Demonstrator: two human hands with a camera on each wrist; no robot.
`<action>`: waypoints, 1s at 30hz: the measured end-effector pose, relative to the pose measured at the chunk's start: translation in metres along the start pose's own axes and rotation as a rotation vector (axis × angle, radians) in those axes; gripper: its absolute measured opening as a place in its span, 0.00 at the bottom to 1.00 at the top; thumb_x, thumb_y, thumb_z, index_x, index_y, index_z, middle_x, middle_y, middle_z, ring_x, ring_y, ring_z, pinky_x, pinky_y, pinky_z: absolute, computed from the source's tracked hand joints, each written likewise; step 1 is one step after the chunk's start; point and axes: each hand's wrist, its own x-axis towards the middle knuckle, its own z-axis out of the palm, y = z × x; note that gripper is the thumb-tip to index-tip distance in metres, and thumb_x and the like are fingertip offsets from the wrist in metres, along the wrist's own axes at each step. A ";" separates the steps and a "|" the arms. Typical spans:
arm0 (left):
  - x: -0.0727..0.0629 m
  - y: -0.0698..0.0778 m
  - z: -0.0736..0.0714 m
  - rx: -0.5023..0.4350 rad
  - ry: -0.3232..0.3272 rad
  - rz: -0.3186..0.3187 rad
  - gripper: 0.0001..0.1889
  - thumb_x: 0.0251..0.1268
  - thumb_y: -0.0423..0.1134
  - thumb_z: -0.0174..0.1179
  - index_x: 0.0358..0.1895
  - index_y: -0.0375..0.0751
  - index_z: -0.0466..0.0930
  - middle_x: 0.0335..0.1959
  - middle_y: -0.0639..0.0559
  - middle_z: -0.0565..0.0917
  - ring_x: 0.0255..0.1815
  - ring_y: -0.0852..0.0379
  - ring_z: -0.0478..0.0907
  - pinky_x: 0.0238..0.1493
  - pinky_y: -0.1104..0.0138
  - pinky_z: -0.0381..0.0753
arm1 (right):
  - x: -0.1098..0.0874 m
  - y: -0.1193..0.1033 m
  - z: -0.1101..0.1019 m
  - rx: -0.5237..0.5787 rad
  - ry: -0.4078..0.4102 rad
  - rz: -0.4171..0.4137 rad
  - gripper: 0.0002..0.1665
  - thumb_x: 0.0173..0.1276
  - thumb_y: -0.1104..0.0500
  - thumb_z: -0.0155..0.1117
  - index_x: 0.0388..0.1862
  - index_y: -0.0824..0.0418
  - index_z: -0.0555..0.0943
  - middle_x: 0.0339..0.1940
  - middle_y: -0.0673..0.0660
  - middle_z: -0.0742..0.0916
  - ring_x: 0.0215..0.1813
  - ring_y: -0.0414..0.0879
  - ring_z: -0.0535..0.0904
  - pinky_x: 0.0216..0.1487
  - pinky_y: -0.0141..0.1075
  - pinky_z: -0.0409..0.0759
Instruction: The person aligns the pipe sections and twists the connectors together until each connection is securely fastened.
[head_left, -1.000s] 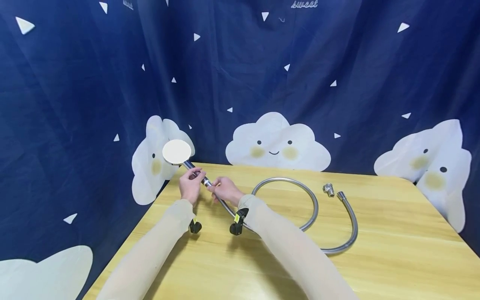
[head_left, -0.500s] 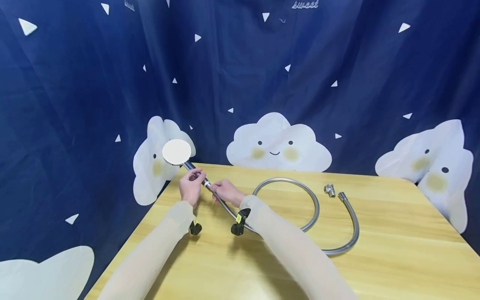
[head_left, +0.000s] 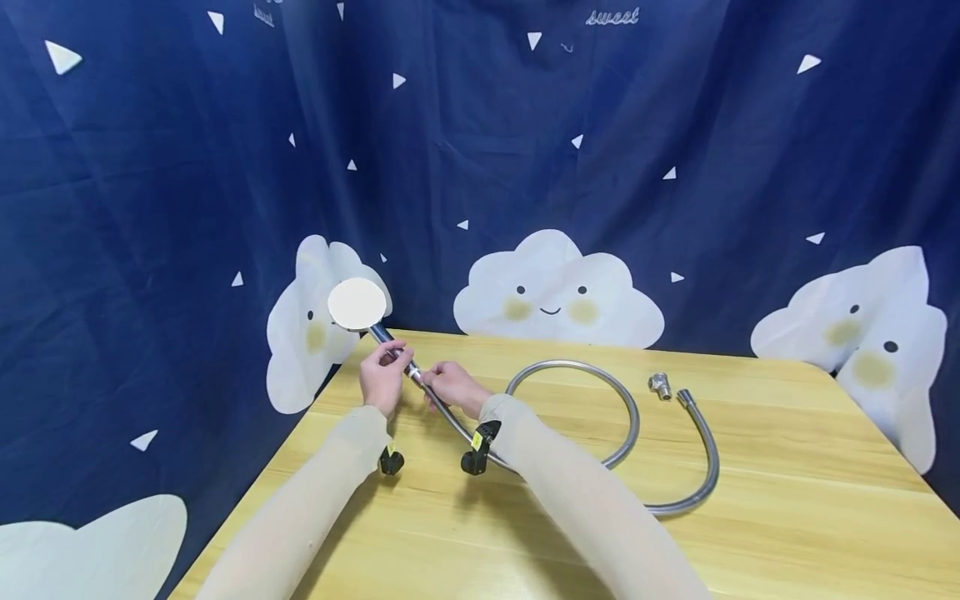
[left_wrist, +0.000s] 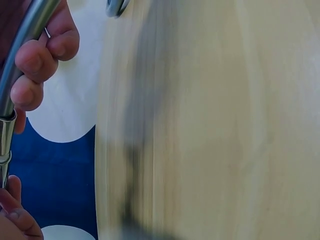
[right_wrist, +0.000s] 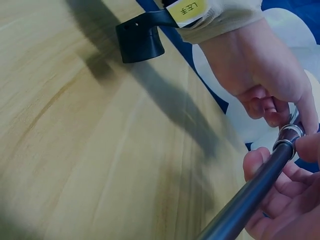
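Note:
My left hand (head_left: 381,382) pinches the handle of a shower head (head_left: 357,304), whose round pale face points up at the far left of the table. Just below it, my right hand (head_left: 453,387) grips the grey shower hose (head_left: 632,421) close to its upper end. A shiny metal connector (left_wrist: 6,135) joins hose and handle between the two hands. In the right wrist view, the fingers (right_wrist: 254,161) of my right hand curl around the hose beneath this joint. Both hands are above the tabletop, where their shadows fall.
The hose loops across the wooden table (head_left: 787,483), its free end (head_left: 685,397) lying at the right. Beside that end lies a small chrome valve fitting (head_left: 661,385). A blue curtain (head_left: 487,125) with clouds hangs behind and to the left. Each wrist wears a black camera mount (head_left: 476,454).
The fingers of my right hand have shifted slightly down the hose, uncovering more of the connector. The shower head has moved a little to the right; my left hand keeps its hold.

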 end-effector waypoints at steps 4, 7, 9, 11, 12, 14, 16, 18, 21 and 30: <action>0.002 0.000 0.001 0.004 0.001 0.000 0.14 0.64 0.39 0.69 0.51 0.40 0.86 0.35 0.51 0.84 0.33 0.60 0.76 0.33 0.71 0.71 | -0.002 -0.003 0.000 -0.010 0.002 -0.005 0.16 0.75 0.55 0.59 0.41 0.69 0.81 0.39 0.75 0.87 0.27 0.51 0.83 0.28 0.36 0.80; 0.003 0.001 0.002 0.006 0.010 0.013 0.14 0.64 0.39 0.69 0.51 0.40 0.86 0.34 0.53 0.83 0.33 0.60 0.76 0.33 0.71 0.71 | -0.001 -0.004 -0.001 -0.012 0.004 -0.015 0.12 0.71 0.58 0.65 0.39 0.69 0.81 0.37 0.73 0.87 0.25 0.49 0.81 0.28 0.34 0.80; 0.003 0.002 0.002 0.012 0.012 0.024 0.14 0.64 0.39 0.69 0.51 0.40 0.86 0.33 0.54 0.82 0.32 0.60 0.76 0.33 0.71 0.71 | -0.001 -0.004 -0.001 -0.013 0.010 -0.017 0.10 0.68 0.61 0.68 0.39 0.68 0.81 0.38 0.73 0.87 0.24 0.47 0.81 0.30 0.37 0.82; 0.002 0.002 0.003 0.016 0.014 0.028 0.14 0.64 0.39 0.69 0.50 0.39 0.86 0.33 0.54 0.82 0.32 0.60 0.76 0.34 0.72 0.72 | 0.000 -0.004 -0.001 -0.003 0.015 -0.007 0.10 0.66 0.63 0.68 0.41 0.68 0.79 0.39 0.74 0.87 0.24 0.47 0.82 0.36 0.43 0.85; 0.002 0.003 0.003 0.022 0.013 0.027 0.13 0.64 0.39 0.69 0.50 0.40 0.86 0.33 0.54 0.82 0.32 0.60 0.76 0.33 0.72 0.72 | 0.001 -0.003 0.000 -0.002 0.020 -0.003 0.10 0.66 0.63 0.69 0.41 0.68 0.79 0.39 0.73 0.87 0.25 0.47 0.82 0.39 0.45 0.86; 0.001 0.003 0.004 0.025 0.010 0.025 0.13 0.64 0.39 0.69 0.50 0.41 0.86 0.33 0.54 0.82 0.32 0.60 0.76 0.34 0.72 0.73 | 0.001 -0.004 0.000 0.006 0.029 0.007 0.11 0.66 0.64 0.69 0.42 0.68 0.78 0.39 0.73 0.87 0.26 0.49 0.83 0.44 0.49 0.86; 0.000 0.004 0.004 0.022 0.008 0.021 0.12 0.64 0.39 0.69 0.49 0.41 0.86 0.34 0.53 0.83 0.33 0.60 0.76 0.35 0.71 0.72 | 0.001 -0.003 0.000 0.014 0.036 0.014 0.11 0.66 0.64 0.69 0.42 0.68 0.78 0.38 0.72 0.87 0.27 0.50 0.83 0.47 0.51 0.85; -0.001 0.004 0.004 0.019 0.009 0.016 0.11 0.64 0.39 0.69 0.48 0.42 0.86 0.34 0.53 0.83 0.33 0.59 0.76 0.35 0.70 0.72 | 0.000 -0.003 0.000 0.019 0.039 0.016 0.09 0.66 0.64 0.68 0.40 0.68 0.78 0.36 0.71 0.87 0.28 0.51 0.84 0.48 0.52 0.85; -0.001 0.005 0.004 0.007 0.010 0.010 0.11 0.64 0.39 0.69 0.47 0.43 0.86 0.35 0.53 0.83 0.34 0.59 0.76 0.34 0.70 0.70 | -0.001 -0.004 0.000 0.049 0.031 0.012 0.08 0.68 0.65 0.66 0.40 0.69 0.78 0.38 0.70 0.87 0.30 0.52 0.83 0.50 0.53 0.85; -0.002 0.004 0.002 0.007 0.011 -0.008 0.10 0.64 0.40 0.69 0.46 0.45 0.86 0.37 0.49 0.84 0.34 0.59 0.76 0.31 0.72 0.70 | -0.001 -0.002 0.000 0.045 -0.003 0.008 0.16 0.75 0.62 0.57 0.52 0.75 0.80 0.42 0.74 0.86 0.34 0.59 0.86 0.52 0.54 0.84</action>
